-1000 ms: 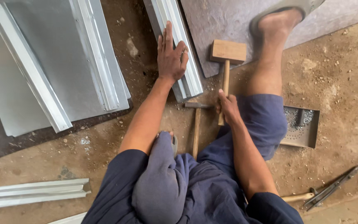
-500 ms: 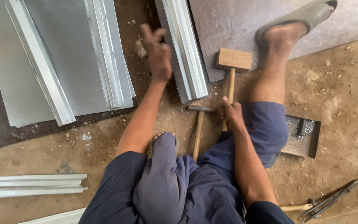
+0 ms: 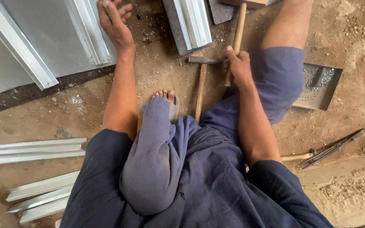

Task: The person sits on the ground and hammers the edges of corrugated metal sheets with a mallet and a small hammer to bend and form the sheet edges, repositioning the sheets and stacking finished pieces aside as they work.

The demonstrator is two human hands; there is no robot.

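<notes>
My right hand (image 3: 238, 65) grips the handle of a wooden mallet (image 3: 237, 31), whose head is cut off by the top edge. A metal hammer (image 3: 201, 80) with a wooden handle lies on the dirt floor just left of that hand. My left hand (image 3: 114, 20) reaches out over the edge of a large folded sheet-metal panel (image 3: 43, 38), fingers loosely curled, holding nothing. A narrower folded metal section (image 3: 189, 23) lies between the two hands. I sit on the ground, one leg folded with its foot (image 3: 165, 96) in a sandal.
A small metal tray (image 3: 320, 86) with small bits lies right of my knee. Metal shears (image 3: 332, 148) and another wooden handle (image 3: 295, 157) lie at the right. Several folded metal strips (image 3: 30, 150) are stacked at lower left. The ground is bare dirt with pebbles.
My left hand lifted off the narrow metal section and swung left over the large panel. The view dropped toward my lap; the right hand kept hold of the mallet handle.
</notes>
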